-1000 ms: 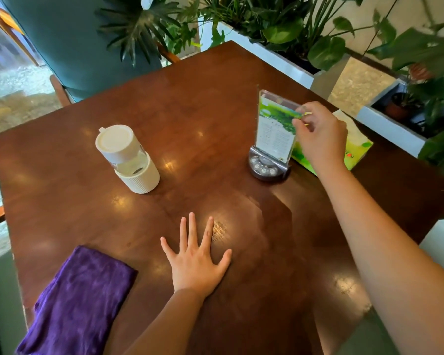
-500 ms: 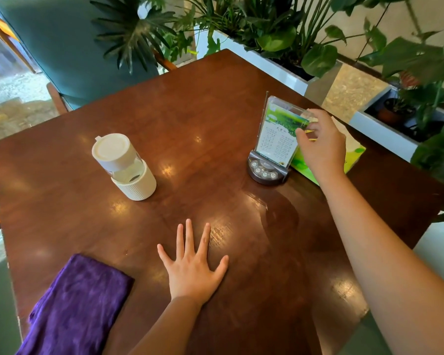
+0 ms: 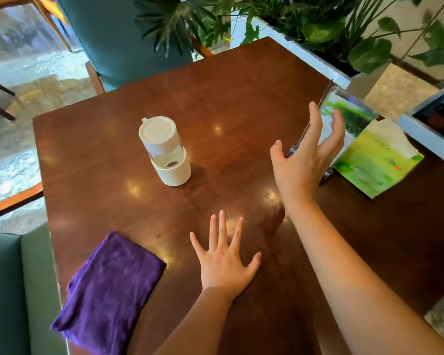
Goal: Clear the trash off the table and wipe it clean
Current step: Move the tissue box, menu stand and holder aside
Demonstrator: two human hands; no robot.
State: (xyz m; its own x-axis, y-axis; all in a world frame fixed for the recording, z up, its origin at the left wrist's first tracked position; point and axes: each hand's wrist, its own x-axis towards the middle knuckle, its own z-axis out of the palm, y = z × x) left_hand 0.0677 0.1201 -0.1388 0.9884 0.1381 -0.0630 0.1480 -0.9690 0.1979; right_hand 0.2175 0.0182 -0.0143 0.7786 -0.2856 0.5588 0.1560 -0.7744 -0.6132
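The left hand lay flat on the brown table, palm down, fingers spread wide, holding nothing. And the right hand was up in the air over the table's right side, fingers splayed and loosely curved, empty too. It hung in front of the clear sign stand, hiding the stand's lower half; whether any fingertip touched the stand could not be told from this angle.

Just to the right of the stand sat the green and yellow tissue pack, flat on the table near its right edge, a white tissue showing at its top.

Over on the near left corner, the purple cloth lay folded, one end hanging off the table's front edge. It sat just left of the flat hand, apart from it, untouched.

Centre-left stood the white cup, upright, lid on, a clear band around its middle and a ribbed white base. It was well apart from both hands.

A small drop glinted on the wood between cloth and cup.

Beyond the far edge stood a teal chair, and leafy plants in white planters lined the right side.
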